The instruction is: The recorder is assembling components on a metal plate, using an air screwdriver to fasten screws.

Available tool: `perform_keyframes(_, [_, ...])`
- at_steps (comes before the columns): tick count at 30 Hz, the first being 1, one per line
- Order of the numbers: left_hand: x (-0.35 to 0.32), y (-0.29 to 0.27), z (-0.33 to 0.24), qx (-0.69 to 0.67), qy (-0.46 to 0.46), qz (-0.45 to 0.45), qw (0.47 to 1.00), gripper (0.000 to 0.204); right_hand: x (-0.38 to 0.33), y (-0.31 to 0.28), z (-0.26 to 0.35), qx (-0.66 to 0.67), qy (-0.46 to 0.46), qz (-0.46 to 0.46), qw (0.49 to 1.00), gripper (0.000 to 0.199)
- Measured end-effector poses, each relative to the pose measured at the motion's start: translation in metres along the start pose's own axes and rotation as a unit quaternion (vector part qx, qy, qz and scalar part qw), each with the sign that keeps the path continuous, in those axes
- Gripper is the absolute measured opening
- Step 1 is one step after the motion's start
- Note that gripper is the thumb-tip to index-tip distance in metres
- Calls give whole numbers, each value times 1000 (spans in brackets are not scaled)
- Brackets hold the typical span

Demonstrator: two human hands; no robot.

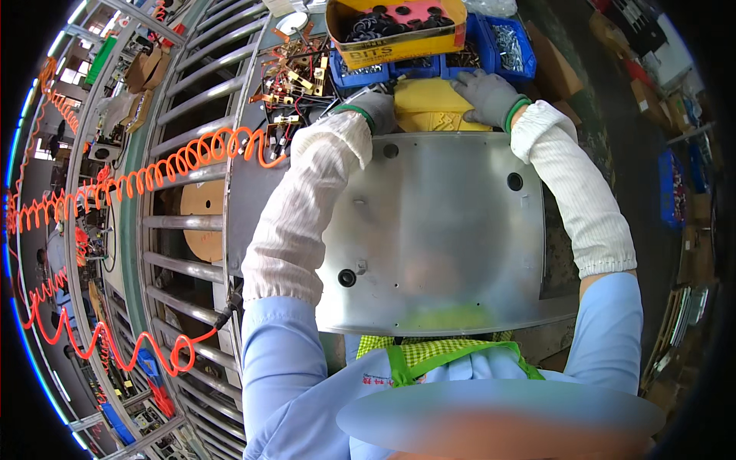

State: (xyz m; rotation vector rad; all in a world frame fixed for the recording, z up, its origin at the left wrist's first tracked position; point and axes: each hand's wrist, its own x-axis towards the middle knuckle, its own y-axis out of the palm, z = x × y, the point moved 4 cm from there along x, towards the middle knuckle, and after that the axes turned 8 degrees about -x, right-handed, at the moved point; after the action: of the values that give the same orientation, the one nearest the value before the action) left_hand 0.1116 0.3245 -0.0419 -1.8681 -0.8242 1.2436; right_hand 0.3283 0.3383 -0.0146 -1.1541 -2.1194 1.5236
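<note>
A large silvery metal panel (pixel 437 215) lies in front of me, with black round grommets in several of its holes. Beyond its far edge, a yellow stack (pixel 431 96) of flat pieces or a tray sits below the bins; I cannot tell which. My right hand (pixel 491 97), in a grey glove, rests at the stack's right side with fingers apart. At the left side of the stack is my left hand (pixel 376 110), also gloved, its fingers curled and partly hidden. A slim dark and silvery tool (pixel 363 91) lies against it; the grip is unclear.
Blue bins (pixel 512 47) of screws and a yellow box (pixel 396 37) of black grommets stand at the back. Wired parts with brass-coloured pieces (pixel 299 77) are heaped at the back left. An orange coiled hose (pixel 176 157) crosses the roller conveyor (pixel 184 222) on the left.
</note>
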Motion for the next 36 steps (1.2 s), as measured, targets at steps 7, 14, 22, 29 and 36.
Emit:
perform_keyframes(7, [4, -1, -4, 24, 12, -83, 996, 32, 10, 13, 4, -47, 36, 37, 998, 47])
perform_keyframes(14, [-15, -27, -2, -65, 117, -63, 989, 33, 5, 13, -5, -16, 37, -46, 998, 22])
perform_keyframes(22, [-78, -75, 29, -155, 239, -234, 930, 24, -21, -8, -10, 5, 30, -159, 987, 17])
perform_keyframes(29, [-221, -35, 40, -484, 259, -6, 836, 28, -71, -63, 2, -108, 80, -364, 922, 16])
perform_keyframes(36, [-305, 81, 4, -400, 199, 53, 893, 19, -244, -131, 55, 53, 41, -426, 902, 24])
